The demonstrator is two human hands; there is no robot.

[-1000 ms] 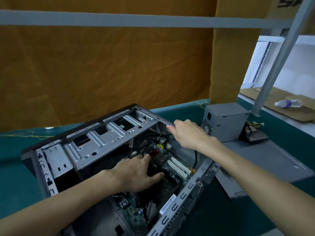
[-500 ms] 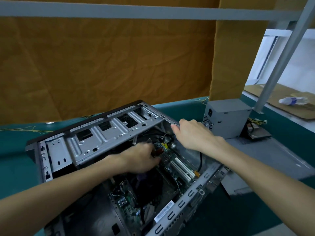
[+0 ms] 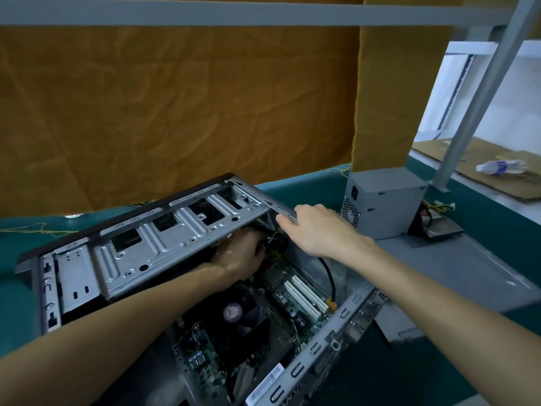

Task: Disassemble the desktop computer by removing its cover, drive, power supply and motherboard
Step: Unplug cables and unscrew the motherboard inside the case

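The open grey computer case (image 3: 73,276) lies on the teal table, its drive cage (image 3: 152,244) raised on the far side. Inside it lies the green motherboard (image 3: 281,288) with white slots and a black cooler fan (image 3: 234,315). My left hand (image 3: 240,256) reaches deep under the cage at the board's far end, among the cables; its fingertips are hidden. My right hand (image 3: 319,230) grips the far top corner of the case frame. To the right, outside the case, the grey power supply (image 3: 383,203) stands on the flat cover panel (image 3: 468,268), with a drive (image 3: 442,228) beside it.
An orange cloth (image 3: 175,112) hangs close behind the table. A slanted grey metal post (image 3: 480,92) rises at the right. Beyond it, a plastic bottle (image 3: 497,167) lies on cardboard. A black cable (image 3: 329,276) runs down inside the case by the right wall.
My left hand has moved off the cooler fan and gone farther in, under the drive cage. My right hand has kept its hold on the case corner. The camera has come closer.
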